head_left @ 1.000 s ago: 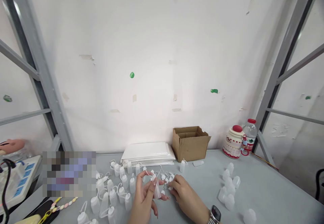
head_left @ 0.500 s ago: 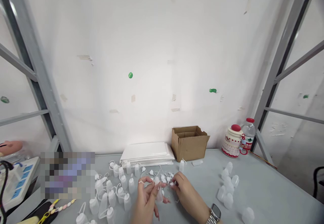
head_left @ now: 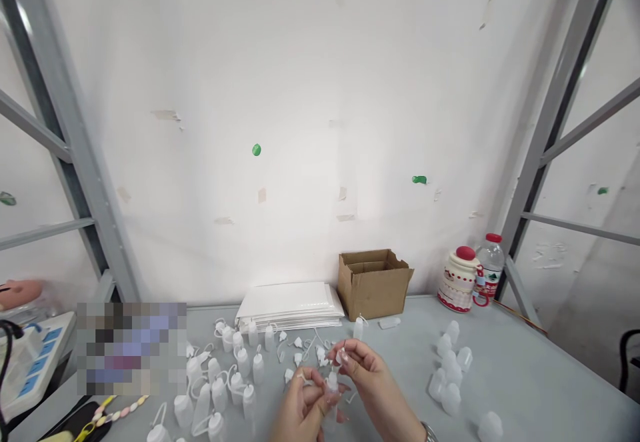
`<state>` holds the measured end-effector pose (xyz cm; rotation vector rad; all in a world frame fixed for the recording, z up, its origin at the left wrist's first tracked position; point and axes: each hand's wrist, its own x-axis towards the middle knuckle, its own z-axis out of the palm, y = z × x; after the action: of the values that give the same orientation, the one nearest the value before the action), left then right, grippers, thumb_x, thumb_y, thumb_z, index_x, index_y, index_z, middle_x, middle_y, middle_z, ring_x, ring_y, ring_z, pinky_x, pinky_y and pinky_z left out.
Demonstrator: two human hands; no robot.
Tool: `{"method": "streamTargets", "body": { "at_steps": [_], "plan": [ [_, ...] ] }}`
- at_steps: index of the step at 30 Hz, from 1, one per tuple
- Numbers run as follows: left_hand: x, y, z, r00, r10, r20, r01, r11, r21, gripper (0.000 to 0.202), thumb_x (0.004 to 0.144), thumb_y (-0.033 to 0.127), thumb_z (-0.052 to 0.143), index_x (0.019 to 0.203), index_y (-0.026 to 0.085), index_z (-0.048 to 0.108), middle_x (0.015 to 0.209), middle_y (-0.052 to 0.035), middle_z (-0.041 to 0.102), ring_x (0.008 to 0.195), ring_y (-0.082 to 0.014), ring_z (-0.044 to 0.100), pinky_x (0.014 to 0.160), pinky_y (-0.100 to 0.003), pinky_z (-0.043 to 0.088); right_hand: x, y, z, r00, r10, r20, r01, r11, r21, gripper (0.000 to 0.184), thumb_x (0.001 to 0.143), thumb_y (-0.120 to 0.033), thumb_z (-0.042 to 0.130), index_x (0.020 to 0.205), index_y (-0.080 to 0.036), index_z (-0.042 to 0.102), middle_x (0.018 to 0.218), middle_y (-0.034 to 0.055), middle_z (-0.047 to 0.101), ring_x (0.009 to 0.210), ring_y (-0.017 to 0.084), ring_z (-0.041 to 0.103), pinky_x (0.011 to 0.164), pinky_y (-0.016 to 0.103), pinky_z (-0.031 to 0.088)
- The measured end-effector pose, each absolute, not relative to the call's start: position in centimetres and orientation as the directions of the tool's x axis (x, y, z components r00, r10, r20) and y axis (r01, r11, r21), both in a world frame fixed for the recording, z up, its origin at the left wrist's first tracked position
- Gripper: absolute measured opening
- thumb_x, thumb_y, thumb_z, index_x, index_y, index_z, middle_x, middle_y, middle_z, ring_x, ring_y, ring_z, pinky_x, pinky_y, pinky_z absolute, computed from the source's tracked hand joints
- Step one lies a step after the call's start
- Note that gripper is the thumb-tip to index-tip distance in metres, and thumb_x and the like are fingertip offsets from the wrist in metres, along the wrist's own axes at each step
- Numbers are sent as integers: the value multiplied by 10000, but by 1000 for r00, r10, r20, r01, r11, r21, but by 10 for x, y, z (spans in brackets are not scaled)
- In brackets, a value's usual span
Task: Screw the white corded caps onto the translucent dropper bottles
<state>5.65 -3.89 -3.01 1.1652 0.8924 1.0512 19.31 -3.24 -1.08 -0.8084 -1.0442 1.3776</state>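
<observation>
My left hand (head_left: 306, 407) is closed round a small translucent plastic bottle (head_left: 331, 395), held upright just above the grey table (head_left: 400, 375). My right hand (head_left: 367, 375) pinches a small white cap (head_left: 341, 357) right above the bottle's neck. Several capped bottles with looped tethers (head_left: 225, 382) stand to the left of my hands. Loose white caps (head_left: 300, 345) lie just behind them. Uncapped bottles (head_left: 450, 369) lie in a group to the right.
An open cardboard box (head_left: 375, 283) and a stack of white sheets (head_left: 293, 303) stand at the back by the wall. A red-lidded mug (head_left: 460, 280) and a water bottle (head_left: 490, 262) are at the back right. Grey metal frames flank both sides; a power strip (head_left: 30, 362) is at far left.
My left hand has drawn nearer with the bottle and turned it upright. My right hand lifted from the loose caps with one cap and brought it over the bottle.
</observation>
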Motion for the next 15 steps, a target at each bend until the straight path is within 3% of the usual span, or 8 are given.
{"method": "streamTargets", "body": {
  "at_steps": [6,9,15],
  "plan": [
    [54,-37,-33,281,959,-29,-155,75,985,480,554,594,649,698,225,377,485,32,630,434,-128,580,331,-167,357,186,-36,-11,-178,980,86,-359,16,-933,258,660,-409,709,770,-177,678,686,13,654,566,94,522,508,198,406],
    [53,-37,-30,270,962,-28,-162,75,984,469,552,578,660,688,223,385,481,25,644,415,-112,552,357,-177,385,186,-35,-11,-207,972,111,-361,30,-932,251,636,-422,718,735,-193,692,652,-8,601,518,93,501,442,201,399],
    [53,-37,-28,274,961,-32,-141,73,987,417,585,517,665,682,221,388,488,2,668,380,-103,526,352,-175,361,194,-34,-6,-194,968,162,-254,110,-961,185,619,-369,743,706,-206,724,800,-13,527,564,72,506,557,227,422]
  ]
}}
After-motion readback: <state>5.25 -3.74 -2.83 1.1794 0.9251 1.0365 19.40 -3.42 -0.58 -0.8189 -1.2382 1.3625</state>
